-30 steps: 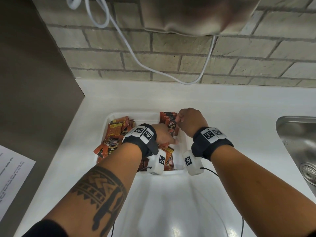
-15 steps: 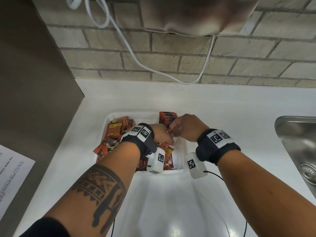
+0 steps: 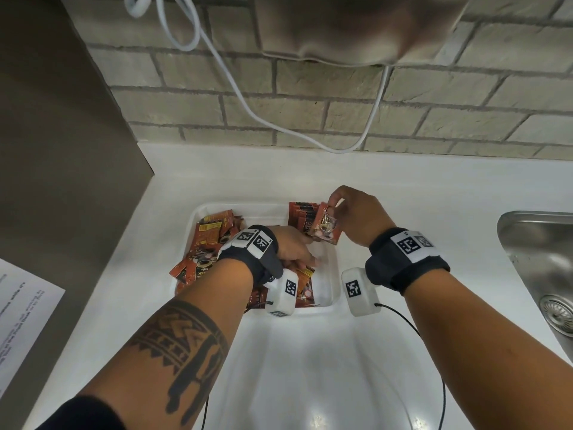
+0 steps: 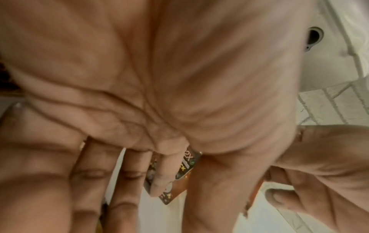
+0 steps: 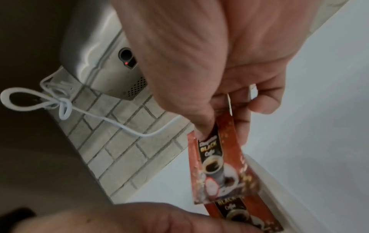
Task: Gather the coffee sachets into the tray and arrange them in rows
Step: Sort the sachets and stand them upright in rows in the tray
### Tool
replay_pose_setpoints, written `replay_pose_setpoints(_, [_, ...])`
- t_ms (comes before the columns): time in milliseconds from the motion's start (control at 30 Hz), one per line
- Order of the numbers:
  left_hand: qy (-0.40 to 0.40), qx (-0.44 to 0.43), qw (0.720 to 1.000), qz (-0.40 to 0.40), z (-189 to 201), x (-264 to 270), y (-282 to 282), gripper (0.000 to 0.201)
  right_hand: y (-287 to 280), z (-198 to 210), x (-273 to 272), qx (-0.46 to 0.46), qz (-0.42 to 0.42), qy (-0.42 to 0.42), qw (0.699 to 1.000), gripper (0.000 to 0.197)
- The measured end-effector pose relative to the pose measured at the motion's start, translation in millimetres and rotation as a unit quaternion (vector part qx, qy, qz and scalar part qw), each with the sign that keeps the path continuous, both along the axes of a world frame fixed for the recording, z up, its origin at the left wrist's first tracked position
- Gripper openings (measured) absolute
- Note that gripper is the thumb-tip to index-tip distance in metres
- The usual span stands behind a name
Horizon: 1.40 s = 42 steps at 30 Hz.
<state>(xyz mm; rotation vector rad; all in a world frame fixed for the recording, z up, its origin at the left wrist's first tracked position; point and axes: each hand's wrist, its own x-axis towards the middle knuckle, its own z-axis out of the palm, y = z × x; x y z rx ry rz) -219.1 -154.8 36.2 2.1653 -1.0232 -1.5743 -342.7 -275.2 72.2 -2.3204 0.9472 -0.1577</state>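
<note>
A white tray [image 3: 326, 285] sits on the counter with red-orange coffee sachets piled loosely in its left half [image 3: 210, 237]. A neat stack of sachets [image 3: 300, 214] stands at its back right. My right hand [image 3: 330, 209] pinches one coffee sachet [image 3: 324, 228] by its top edge, hanging just above that stack; the right wrist view shows it [image 5: 215, 167] dangling from thumb and finger. My left hand [image 3: 305, 257] is low inside the tray. In the left wrist view its fingers and thumb [image 4: 183, 181] hold a sachet [image 4: 182, 171]; how many it holds is hidden.
A steel sink [image 3: 542, 259] lies at the right. A printed sheet [image 3: 21, 305] lies on the brown surface at the left. A white cable [image 3: 248, 110] hangs on the brick wall under a wall-mounted appliance [image 3: 341, 26]. White counter [image 3: 310, 367] stretches before the tray.
My right hand has drawn one sachet away from the left hand and lifted it toward the tray's back right. The left hand has stayed in the tray.
</note>
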Motion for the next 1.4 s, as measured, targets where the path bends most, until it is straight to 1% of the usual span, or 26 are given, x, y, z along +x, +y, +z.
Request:
replay_pose_setpoints(67, [-0.008, 0.001, 1.000, -0.008, 0.1, -1.5, -0.4, 0.080, 1.7, -1.6, 3.2, -0.018, -0.002, 0.000, 1.000, 0.016])
replay_pose_setpoints(133, [-0.015, 0.004, 1.000, -0.017, 1.1, -2.8, -0.1, 0.079, 5.2, -6.1, 7.3, -0.023, 0.006, 0.012, 1.000, 0.015])
replay_pose_setpoints(200, [-0.022, 0.009, 0.999, -0.026, 2.4, -4.1, 0.0, 0.069, 7.8, -11.5, 11.7, -0.033, 0.012, 0.028, 0.999, 0.015])
replay_pose_setpoints(267, [-0.033, 0.014, 0.999, -0.031, 3.1, -4.8, 0.8, 0.055, 10.3, -14.1, 15.6, -0.031, 0.006, 0.027, 0.999, 0.016])
replay_pose_setpoints(300, [-0.042, 0.016, 0.998, -0.036, 3.2, -4.9, 1.2, 0.052, 11.4, -14.5, 17.2, -0.030, 0.001, 0.021, 0.999, 0.017])
replay_pose_setpoints(400, [-0.079, 0.012, 0.995, -0.052, 4.2, -4.4, 2.8, 0.055, 12.3, -14.8, 20.2, -0.032, -0.005, 0.008, 0.999, 0.018])
replay_pose_setpoints(467, [-0.096, 0.010, 0.994, -0.056, 5.8, -4.4, 4.3, 0.060, 11.6, -14.7, 21.1, -0.034, -0.008, 0.003, 0.999, 0.019])
replay_pose_setpoints(600, [-0.102, 0.012, 0.993, -0.056, 3.9, -2.6, 4.6, 0.064, 8.8, -14.3, 19.9, -0.030, -0.038, -0.023, 0.999, 0.018])
replay_pose_setpoints(700, [-0.114, 0.010, 0.991, -0.066, 6.4, -3.4, 5.1, 0.063, 7.3, -13.4, 18.7, -0.028, -0.060, -0.051, 0.997, 0.019])
replay_pose_setpoints(767, [-0.124, 0.012, 0.989, -0.074, 8.8, -4.6, 5.0, 0.059, 7.8, -12.9, 20.6, -0.019, -0.064, -0.054, 0.996, 0.020])
replay_pose_setpoints(800, [-0.130, 0.014, 0.988, -0.080, 9.5, -5.3, 4.6, 0.055, 8.8, -12.9, 22.4, -0.018, -0.062, -0.046, 0.997, 0.021])
replay_pose_setpoints(867, [-0.151, 0.023, 0.983, -0.097, 10.9, -7.0, 3.8, 0.041, 10.5, -13.9, 27.0, -0.016, -0.052, -0.017, 0.998, 0.023])
replay_pose_setpoints(900, [-0.160, 0.026, 0.981, -0.106, 11.7, -7.8, 3.5, 0.040, 11.4, -14.5, 29.1, -0.016, -0.045, 0.001, 0.999, 0.022])
replay_pose_setpoints(967, [-0.173, 0.021, 0.977, -0.121, 14.9, -9.7, 2.4, 0.048, 13.7, -15.5, 31.9, -0.017, -0.032, 0.032, 0.999, 0.020])
replay_pose_setpoints(1000, [-0.179, 0.017, 0.975, -0.131, 16.7, -10.8, 2.0, 0.049, 14.3, -16.8, 32.8, -0.020, -0.026, 0.046, 0.998, 0.021])
replay_pose_setpoints(1100, [-0.193, 0.010, 0.968, -0.158, 19.4, -12.3, 1.6, 0.045, 15.1, -21.6, 35.1, -0.034, -0.016, 0.080, 0.996, 0.025])
replay_pose_setpoints(1167, [-0.187, 0.008, 0.970, -0.157, 18.9, -12.4, 1.5, 0.046, 14.5, -24.6, 36.0, -0.038, -0.013, 0.095, 0.995, 0.026])
replay_pose_setpoints(1267, [-0.180, 0.004, 0.972, -0.153, 18.3, -13.0, 1.4, 0.057, 11.6, -25.4, 36.0, -0.052, 0.011, 0.106, 0.993, 0.024])
replay_pose_setpoints(1333, [-0.187, 0.001, 0.970, -0.157, 19.6, -13.0, 0.5, 0.055, 9.0, -24.8, 35.0, -0.067, 0.024, 0.114, 0.991, 0.019])
replay_pose_setpoints(1400, [-0.200, -0.002, 0.966, -0.165, 21.3, -13.4, -1.2, 0.053, 6.0, -25.1, 33.7, -0.068, 0.010, 0.105, 0.992, 0.017])
